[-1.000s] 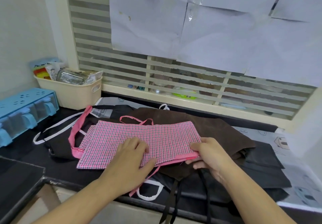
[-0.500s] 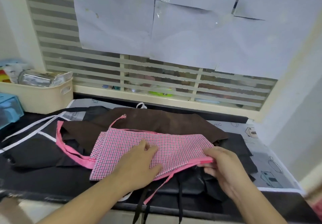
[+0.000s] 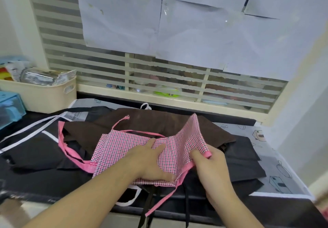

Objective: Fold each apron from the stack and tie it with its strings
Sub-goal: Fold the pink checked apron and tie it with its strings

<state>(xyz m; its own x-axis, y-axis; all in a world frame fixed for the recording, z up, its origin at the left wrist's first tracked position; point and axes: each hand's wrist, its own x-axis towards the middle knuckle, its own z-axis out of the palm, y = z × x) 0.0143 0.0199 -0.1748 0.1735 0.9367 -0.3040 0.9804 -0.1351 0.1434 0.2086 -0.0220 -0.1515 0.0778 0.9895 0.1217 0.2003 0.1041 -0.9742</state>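
Pink checked apron (image 3: pixel 124 149) lies at frame centre on one brown apron (image 3: pixel 159 123) (black ones beneath, uncountable). Left hand (image 3: pixel 150 162) presses flat; right hand (image 3: pixel 209 164) pinches its lifted right edge.

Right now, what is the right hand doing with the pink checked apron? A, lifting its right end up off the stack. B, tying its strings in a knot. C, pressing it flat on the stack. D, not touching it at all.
A: the right hand pinches the trimmed edge of the pink checked apron and that end stands raised above the brown apron, while the left hand presses the middle down.
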